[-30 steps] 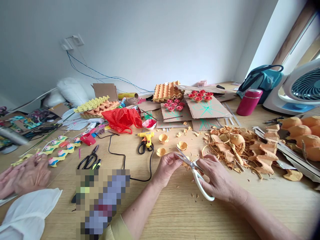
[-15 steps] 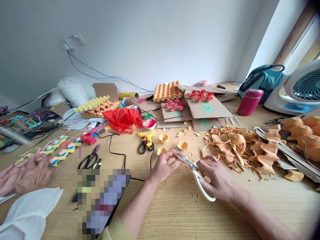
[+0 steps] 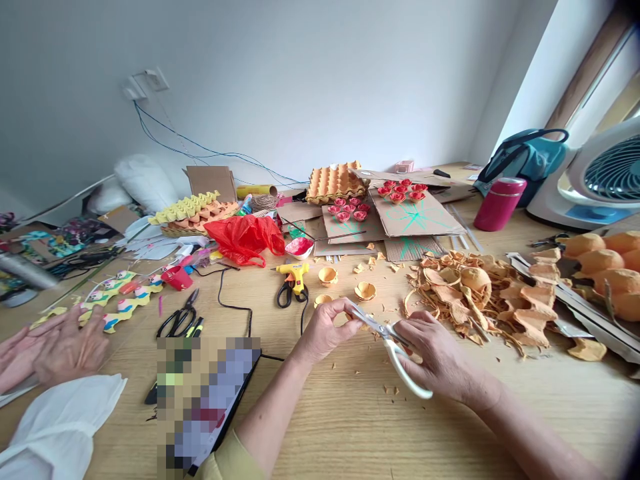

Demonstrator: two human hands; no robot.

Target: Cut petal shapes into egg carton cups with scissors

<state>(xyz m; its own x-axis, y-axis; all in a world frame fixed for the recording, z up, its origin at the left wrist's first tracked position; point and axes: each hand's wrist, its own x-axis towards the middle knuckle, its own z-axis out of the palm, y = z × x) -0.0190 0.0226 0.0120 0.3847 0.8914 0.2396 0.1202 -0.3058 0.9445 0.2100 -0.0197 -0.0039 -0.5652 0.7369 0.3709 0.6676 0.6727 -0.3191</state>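
My right hand (image 3: 431, 353) is closed round the white-handled scissors (image 3: 403, 365), whose blades point up and left toward my other hand. My left hand (image 3: 327, 328) pinches with thumb and fingertips beside the blade tips; whatever sits in that pinch is hidden or too small to name. Just beyond lie trimmed orange egg-carton cups: one cup (image 3: 365, 291) with cut edges, another cup (image 3: 328, 276) further back, and a third cup (image 3: 324, 301) partly behind my left hand. Small orange scraps dot the wood under the scissors.
A heap of orange carton scraps (image 3: 470, 293) lies to the right. Behind the cups are a yellow glue gun (image 3: 293, 277), a red plastic bag (image 3: 245, 239) and red paper flowers (image 3: 403, 192) on cardboard. Black scissors (image 3: 179, 317) lie left. Another person's hands (image 3: 70, 347) work at far left.
My hands and the scissors stay nearly in place, with only slight shifts. The other person's hands at the left have moved a little and spread their fingers.
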